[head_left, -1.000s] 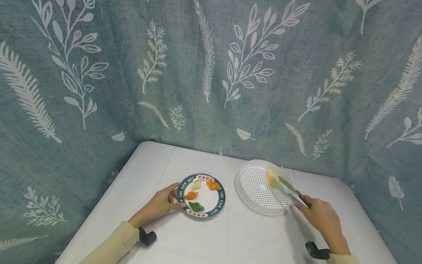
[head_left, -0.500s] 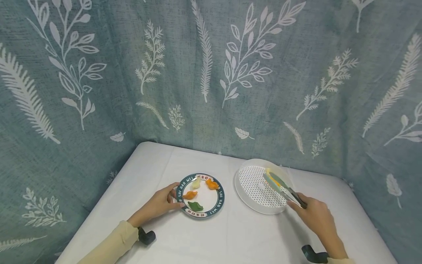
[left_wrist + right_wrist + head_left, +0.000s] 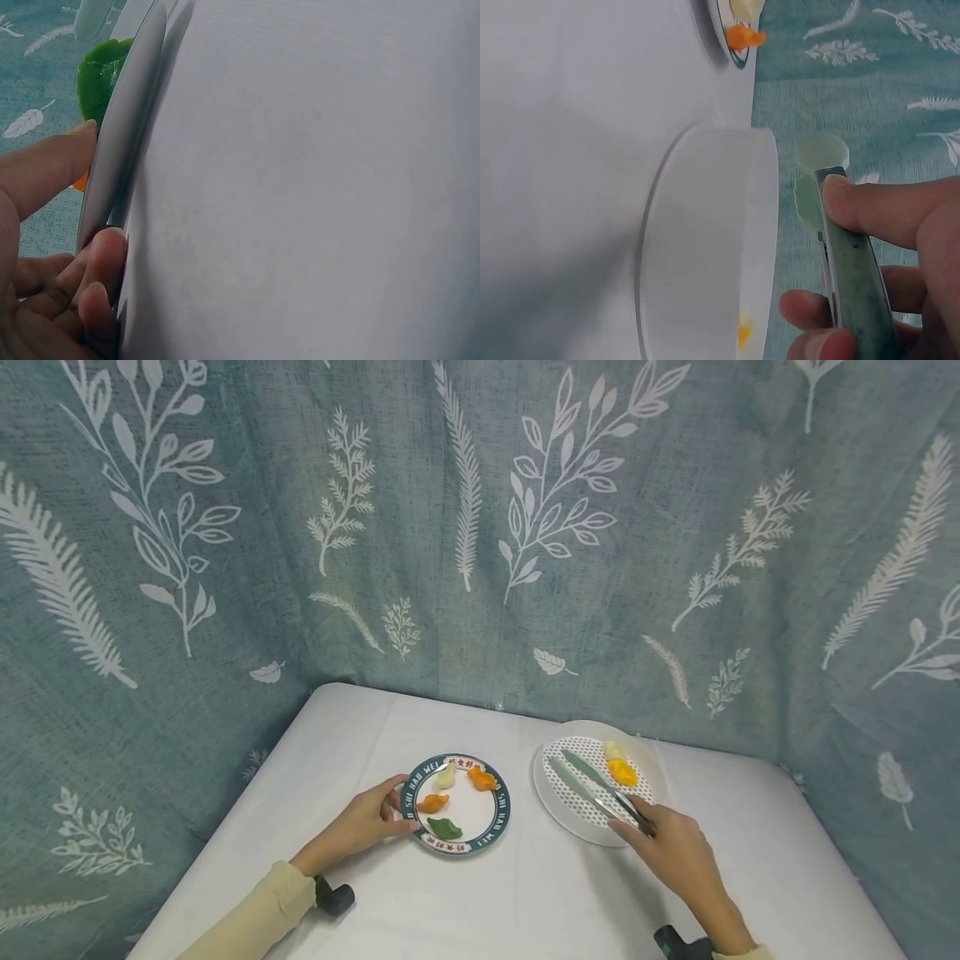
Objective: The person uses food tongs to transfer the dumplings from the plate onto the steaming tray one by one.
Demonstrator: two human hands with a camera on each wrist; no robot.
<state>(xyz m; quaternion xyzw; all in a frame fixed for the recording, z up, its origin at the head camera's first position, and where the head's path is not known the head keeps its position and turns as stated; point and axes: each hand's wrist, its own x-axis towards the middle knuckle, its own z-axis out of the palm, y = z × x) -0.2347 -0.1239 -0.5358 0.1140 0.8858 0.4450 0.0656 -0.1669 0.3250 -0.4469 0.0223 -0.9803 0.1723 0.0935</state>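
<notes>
Tablecloth (image 3: 480, 893), apparently white, meets leaf-patterned teal curtain (image 3: 480, 527).

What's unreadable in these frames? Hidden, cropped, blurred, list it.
- Plate rim lettering: head view, too small to read.
- Dumplings on the plate: left wrist view, the raised rim hides all but a green dumpling and an orange sliver.
- Tongs tips: right wrist view, blurred; whether empty is unclear there.
- White tray contents: right wrist view, wall hides all but a yellow patch.
- Left hand: cropped by the frame edge.
</notes>
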